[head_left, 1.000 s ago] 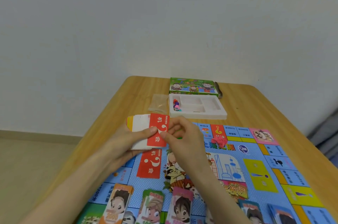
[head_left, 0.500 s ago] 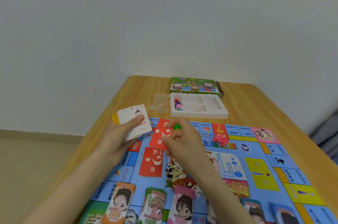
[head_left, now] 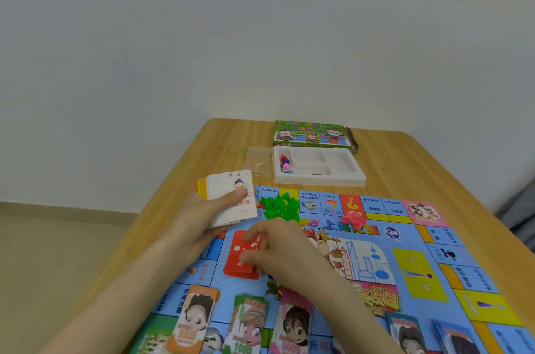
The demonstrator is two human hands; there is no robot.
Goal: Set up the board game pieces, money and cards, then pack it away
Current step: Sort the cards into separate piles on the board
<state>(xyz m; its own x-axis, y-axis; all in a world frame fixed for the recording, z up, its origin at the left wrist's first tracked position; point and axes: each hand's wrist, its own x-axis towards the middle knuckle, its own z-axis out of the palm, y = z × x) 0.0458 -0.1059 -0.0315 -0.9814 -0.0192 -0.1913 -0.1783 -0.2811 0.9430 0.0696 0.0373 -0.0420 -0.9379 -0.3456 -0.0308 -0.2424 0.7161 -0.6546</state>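
Note:
My left hand grips a stack of white-faced cards above the blue game board's left edge, thumb across the top card. My right hand lies over a red question-mark card pile on the board, its fingertips pinching the top red card. Green plastic houses sit heaped near the board's far edge, and a small pink heap of pieces lies to their right. Stacks of paper money with cartoon faces line the board's near side.
A white plastic tray with several coloured pawns and a die in its left compartment stands beyond the board. Behind it lies the green game box. A clear plastic bag lies left of the tray. The wooden table ends at the wall.
My right hand took a red card from the stack in my left hand and brought it down onto the red pile on the board. My left hand shifted left with its stack.

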